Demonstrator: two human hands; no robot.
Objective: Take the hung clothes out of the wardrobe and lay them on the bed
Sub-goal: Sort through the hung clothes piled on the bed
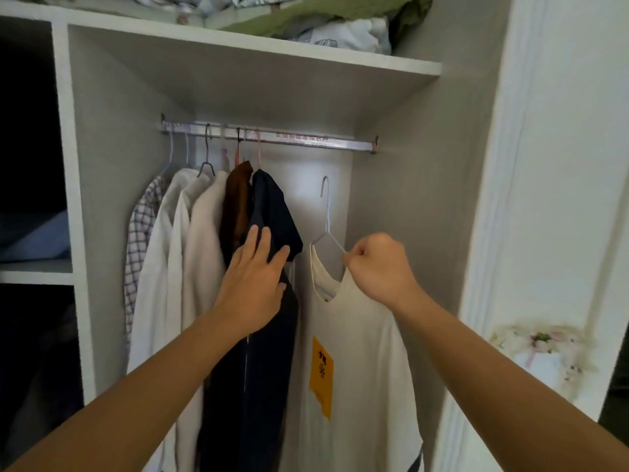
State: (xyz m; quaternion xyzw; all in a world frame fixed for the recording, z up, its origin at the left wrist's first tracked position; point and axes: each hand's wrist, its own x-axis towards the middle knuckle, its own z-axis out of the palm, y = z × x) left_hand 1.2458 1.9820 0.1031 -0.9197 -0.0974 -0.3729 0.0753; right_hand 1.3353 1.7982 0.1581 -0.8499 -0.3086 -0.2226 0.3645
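So the white t-shirt (357, 352) with the orange patch (321, 376) on its front is off the rail, hanging on a thin white wire hanger (326, 216) just inside the right part of the wardrobe compartment. The hanger's hook is free in the air below the rail, not looped over anything. The right hand (377, 267) has its fingers curled tight around the hanger's right shoulder, right where the shirt's neckline sits, so it carries the whole thing.

The left hand (253, 284) is flat with straight fingers, pressing on the navy jacket (269, 212) beside the t-shirt, fingertips on its shoulder area. It grips nothing, just rests against the fabric.

The navy jacket hangs on the metal rail (269, 137), and to its left are a brown garment (238, 199), a couple of cream/white tops (200, 233) and a checked shirt (143, 226) at the far left, all bunched together on the left half of the rail. The right half of the rail is bare.

Above the compartment is a white shelf (306, 52) with folded bedding (306, 18) in green and white piled on it. To the left there's a darker side compartment with something blue (37, 236) folded on a shelf. At the right is the white wardrobe door frame (544, 165) with a small floral decoration (541, 342) on it.
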